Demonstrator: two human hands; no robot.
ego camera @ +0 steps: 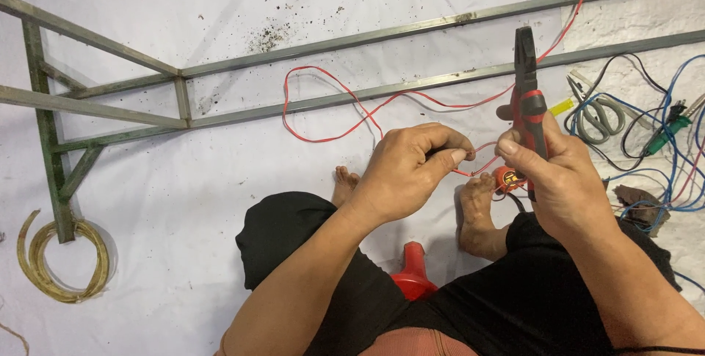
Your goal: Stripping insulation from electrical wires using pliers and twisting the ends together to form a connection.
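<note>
Both hands working at frame centre. Your left hand point(411, 172) pinching thin red wire point(330, 106), fingers curled tight on it. Your right hand point(562, 180) gripping pliers point(527, 91) upright, fingers wrapped round red handles, jaws pointing up. Wire looping toward upper centre, crossing metal frame point(367, 95). Scissors point(596, 115) lying at right, among blue cables point(672, 180).

Hands over the knees, metal frame lying beyond

The left hand point(411, 172) pinches a thin wire point(323, 102) just left of the right hand point(562, 180), which holds pliers point(527, 99) upright; the wire loops across the metal frame point(183, 99) behind; scissors point(598, 117) lie right among tangled wires point(672, 150); a coil point(62, 260) sits far left.
</note>
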